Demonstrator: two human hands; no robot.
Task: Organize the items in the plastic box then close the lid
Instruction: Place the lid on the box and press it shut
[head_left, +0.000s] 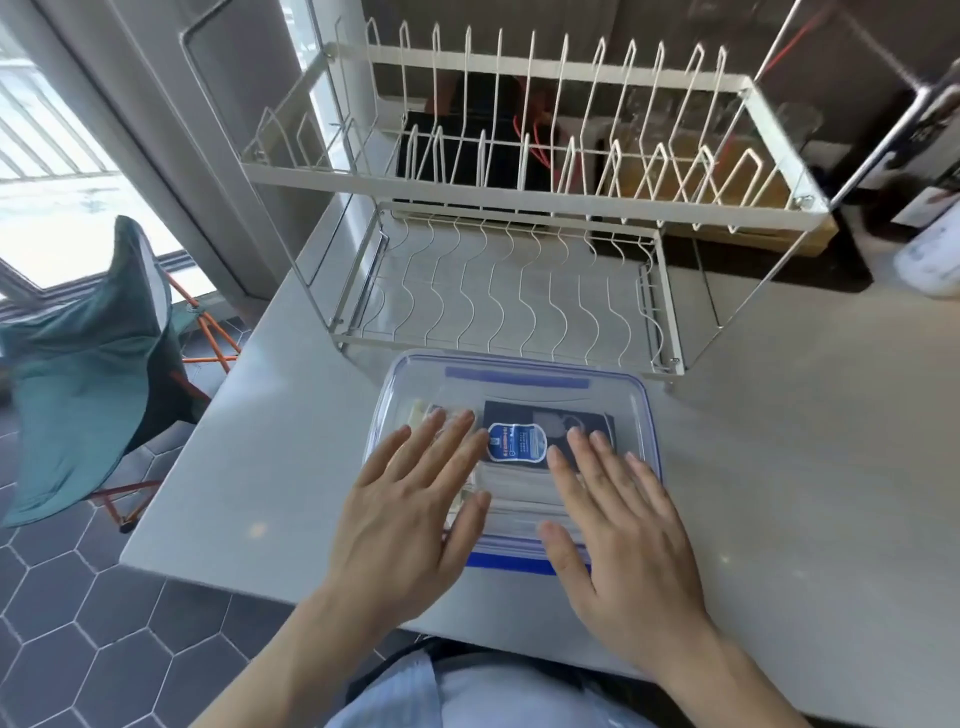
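Resting flat on the lid (519, 384) of the plastic box (652, 441), both hands sit palm-down in the lower centre of the frame.

Head view:
- Left hand (410, 514): fingers spread wide and extended, gripping nothing; the fingertips lie over the left part of the lid, the palm overhangs the box's near-left corner.
- Right hand (618, 540): likewise spread wide, holding nothing, laid over the right part of the lid with the thumb near the blue latch (511, 564) on the near edge.
- Box: centre of the frame, on the white countertop (779, 467), just in front of the dish rack (519, 208). Lid is clear with a blue rim; a second blue latch strip shows on the far edge. Whether the latches are clipped down cannot be told.
- Contents seen through the lid: a dark packet (550, 431) with a blue-and-white label at the middle, pale items (431, 413) at the left, blurred.
- Rack: white wire, two tiers, fills the upper centre.
- Left of frame: green folding chair (93, 364) with orange legs on dark hexagon floor tiles (78, 623).
- Right edge: a white bottle (930, 260), blurred.
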